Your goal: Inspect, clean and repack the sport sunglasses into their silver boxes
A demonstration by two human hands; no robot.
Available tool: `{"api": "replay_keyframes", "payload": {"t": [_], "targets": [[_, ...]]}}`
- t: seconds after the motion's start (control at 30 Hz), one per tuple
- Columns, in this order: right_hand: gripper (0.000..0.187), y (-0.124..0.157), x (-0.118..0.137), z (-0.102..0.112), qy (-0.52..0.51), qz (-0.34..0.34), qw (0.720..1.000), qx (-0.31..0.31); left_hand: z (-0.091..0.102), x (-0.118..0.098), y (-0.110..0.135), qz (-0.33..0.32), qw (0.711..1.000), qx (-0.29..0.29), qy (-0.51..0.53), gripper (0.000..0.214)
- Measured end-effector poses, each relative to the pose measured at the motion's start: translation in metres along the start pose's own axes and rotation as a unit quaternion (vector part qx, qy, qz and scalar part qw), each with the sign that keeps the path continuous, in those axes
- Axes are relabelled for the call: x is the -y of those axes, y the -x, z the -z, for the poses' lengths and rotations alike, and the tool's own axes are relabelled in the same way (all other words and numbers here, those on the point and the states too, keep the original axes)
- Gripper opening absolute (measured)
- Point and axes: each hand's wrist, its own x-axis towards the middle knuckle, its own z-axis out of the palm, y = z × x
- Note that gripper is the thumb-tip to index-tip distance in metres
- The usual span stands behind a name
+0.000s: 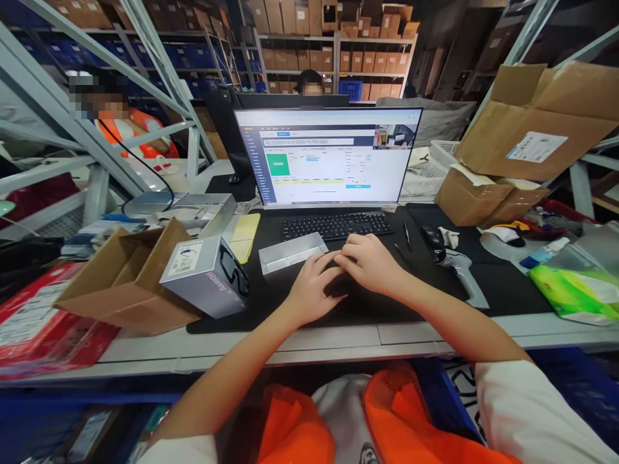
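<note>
Both my hands meet on the black desk mat (493, 283) just in front of the keyboard (336, 225). My left hand (312, 290) has its fingers curled downward and pressed against my right hand (370, 261), whose fingers lie over them. Something small and dark sits beneath the fingers; I cannot make it out. A shallow silver tray (290, 251) lies just left of my hands. Further left, a grey box printed with glasses (206, 274) leans against an open cardboard box (120, 277).
A lit monitor (329, 158) stands behind the keyboard. A handheld scanner (457, 264) and a pen (407, 235) lie to the right, with green packets (575, 290) and stacked cardboard boxes (527, 122) beyond. A red packet (33, 322) lies far left. Two other people sit behind.
</note>
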Motion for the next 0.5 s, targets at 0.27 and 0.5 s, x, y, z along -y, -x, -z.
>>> {"api": "replay_keyframes", "payload": {"t": [0.27, 0.5], "targets": [[0.052, 0.015, -0.051, -0.023, -0.319, -0.175, 0.931, -0.034, 0.006, 0.012, 0.026, 0.022, 0.997, -0.075, 0.009, 0.040], [0.083, 0.041, -0.059, -0.052, -0.460, -0.262, 0.834, 0.154, 0.015, 0.006, 0.013, -0.051, 0.983, -0.174, -0.022, 0.038]]}}
